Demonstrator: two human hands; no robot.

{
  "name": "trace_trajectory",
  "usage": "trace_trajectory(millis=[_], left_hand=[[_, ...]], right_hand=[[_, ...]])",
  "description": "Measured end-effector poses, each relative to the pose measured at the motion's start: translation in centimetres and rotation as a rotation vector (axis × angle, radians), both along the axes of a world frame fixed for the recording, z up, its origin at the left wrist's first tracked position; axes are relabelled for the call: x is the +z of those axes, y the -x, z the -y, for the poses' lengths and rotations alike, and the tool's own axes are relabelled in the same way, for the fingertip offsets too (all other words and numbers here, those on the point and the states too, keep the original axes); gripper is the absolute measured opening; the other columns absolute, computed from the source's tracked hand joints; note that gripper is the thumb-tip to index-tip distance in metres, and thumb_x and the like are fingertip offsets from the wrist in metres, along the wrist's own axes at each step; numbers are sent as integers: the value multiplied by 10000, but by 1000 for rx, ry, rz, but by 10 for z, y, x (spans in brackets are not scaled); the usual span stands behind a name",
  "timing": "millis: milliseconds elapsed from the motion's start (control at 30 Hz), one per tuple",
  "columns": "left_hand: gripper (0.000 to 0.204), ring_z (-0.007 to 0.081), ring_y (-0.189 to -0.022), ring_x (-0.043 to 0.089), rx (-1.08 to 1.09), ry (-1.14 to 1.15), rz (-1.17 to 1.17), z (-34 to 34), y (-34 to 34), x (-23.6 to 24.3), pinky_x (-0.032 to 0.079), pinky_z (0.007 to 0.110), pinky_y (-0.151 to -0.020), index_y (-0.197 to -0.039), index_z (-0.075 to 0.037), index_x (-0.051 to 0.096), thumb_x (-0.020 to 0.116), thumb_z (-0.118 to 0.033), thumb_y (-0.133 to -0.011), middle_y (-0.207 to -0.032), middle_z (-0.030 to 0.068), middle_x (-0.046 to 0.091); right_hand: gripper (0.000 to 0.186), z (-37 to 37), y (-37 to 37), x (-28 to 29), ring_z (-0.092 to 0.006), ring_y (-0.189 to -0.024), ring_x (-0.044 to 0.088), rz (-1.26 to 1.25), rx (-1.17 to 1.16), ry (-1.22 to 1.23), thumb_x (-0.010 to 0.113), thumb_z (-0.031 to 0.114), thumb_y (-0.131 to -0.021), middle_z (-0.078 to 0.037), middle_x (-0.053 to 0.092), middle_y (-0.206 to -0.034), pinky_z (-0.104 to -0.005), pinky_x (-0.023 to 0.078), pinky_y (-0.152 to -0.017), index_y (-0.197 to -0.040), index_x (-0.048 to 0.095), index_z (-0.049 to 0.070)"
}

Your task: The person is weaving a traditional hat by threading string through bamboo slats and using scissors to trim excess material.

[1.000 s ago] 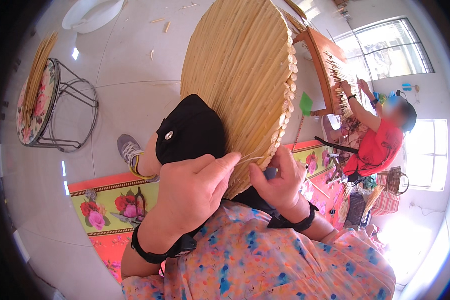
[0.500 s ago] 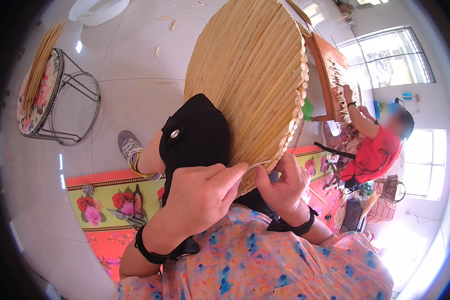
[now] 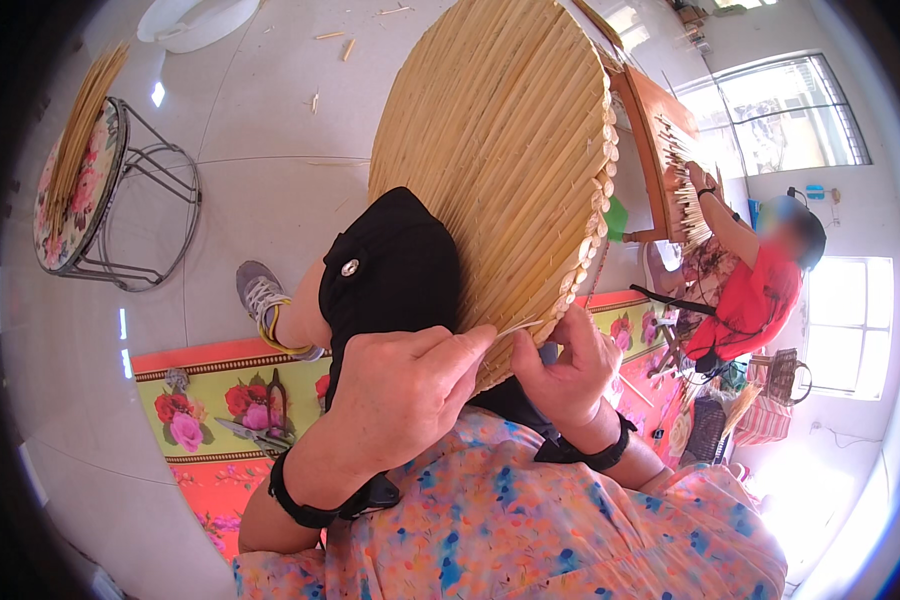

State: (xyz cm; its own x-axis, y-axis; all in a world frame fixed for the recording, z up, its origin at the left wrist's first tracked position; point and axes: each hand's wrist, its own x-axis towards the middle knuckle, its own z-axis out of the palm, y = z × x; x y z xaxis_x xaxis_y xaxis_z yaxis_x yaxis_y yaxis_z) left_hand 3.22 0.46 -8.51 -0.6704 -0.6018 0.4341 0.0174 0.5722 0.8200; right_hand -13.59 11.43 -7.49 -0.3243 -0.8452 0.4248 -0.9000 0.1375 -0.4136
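Observation:
A large rounded mat of pale straw stalks (image 3: 490, 150), laid side by side, leans across my lap. A braided edging (image 3: 600, 205) runs down its right side. At the mat's near end, my left hand (image 3: 400, 385) is closed, thumb and forefinger pinching a thin pale straw strip (image 3: 518, 327) that lies over the straw. Close beside it, my right hand (image 3: 567, 368) is curled round the bottom of the edging, thumb on the near side. What lies under its fingertips is partly hidden. My knee in black cloth (image 3: 395, 255) bears against the mat's left side.
A round flowered stool (image 3: 98, 190) at left carries a bundle of straw stalks (image 3: 75, 150). Scissors (image 3: 260, 440) lie on the floral floor mat (image 3: 210, 400). At right, a person in red (image 3: 755, 310) works at a wooden table (image 3: 645, 150) covered with stalks. A white basin (image 3: 195, 22) stands far left.
My hands and the mat stay almost exactly where they were. The person at right has shifted slightly, with the arm and hand drawn a little farther up the table.

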Motion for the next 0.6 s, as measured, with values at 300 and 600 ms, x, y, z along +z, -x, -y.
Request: trace_trajectory(millis=[300, 600], left_hand=[[260, 239, -502, 566, 17, 30, 54, -1, -1, 3, 431, 348, -454, -1025, -32, 697, 703, 10, -769, -603, 69, 549], [269, 241, -499, 573, 28, 37, 57, -2, -1, 5, 430, 351, -440, -1023, -30, 694, 704, 18, -758, -603, 75, 553]], right_hand=[[458, 1, 0, 0, -212, -613, 694, -14, 4, 0, 816, 124, -688, -86, 691, -745, -292, 531, -548, -1092, 640, 1], [449, 2, 0, -1, -209, -603, 690, -19, -14, 14, 820, 125, -672, -84, 686, -732, -292, 530, -543, -1066, 647, -4]])
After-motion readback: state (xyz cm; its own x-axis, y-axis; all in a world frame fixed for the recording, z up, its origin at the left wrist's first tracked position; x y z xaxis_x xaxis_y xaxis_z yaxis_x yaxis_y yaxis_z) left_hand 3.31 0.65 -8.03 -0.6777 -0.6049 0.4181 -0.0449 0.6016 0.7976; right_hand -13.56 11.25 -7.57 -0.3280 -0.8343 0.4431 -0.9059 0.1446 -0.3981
